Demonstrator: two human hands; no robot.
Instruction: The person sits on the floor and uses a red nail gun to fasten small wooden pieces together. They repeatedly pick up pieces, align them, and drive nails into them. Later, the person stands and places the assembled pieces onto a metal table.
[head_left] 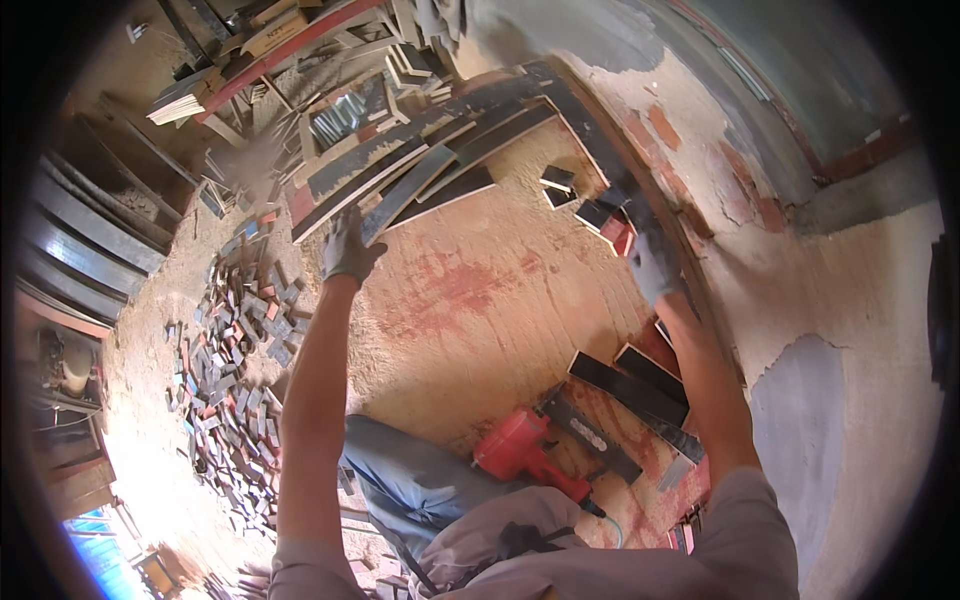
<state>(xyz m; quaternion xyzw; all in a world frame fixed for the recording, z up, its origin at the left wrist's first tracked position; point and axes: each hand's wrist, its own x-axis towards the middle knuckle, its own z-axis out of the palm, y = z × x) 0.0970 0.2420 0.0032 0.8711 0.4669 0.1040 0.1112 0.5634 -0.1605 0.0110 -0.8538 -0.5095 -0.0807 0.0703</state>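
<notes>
My left hand (350,252), in a grey glove, is at the near end of a dark wood strip (412,190), with fingers on one side and thumb on the other. That strip lies slanted among several long dark boards (470,185) at the far side of the worktop. My right hand (652,262), also gloved, reaches along the right edge of the worktop. Its partly shadowed fingers close round a short dark wood block (598,216) with a red face. Just beyond lie small dark blocks (557,186) with pale edges.
A red nail gun (515,445) with a black magazine lies near my lap, its thin hose (617,530) trailing. Dark wood pieces (630,388) lie beside it. Offcuts (235,370) heap up at left. A box of metal fasteners (340,120) stands far off; a wall (720,180) borders the right.
</notes>
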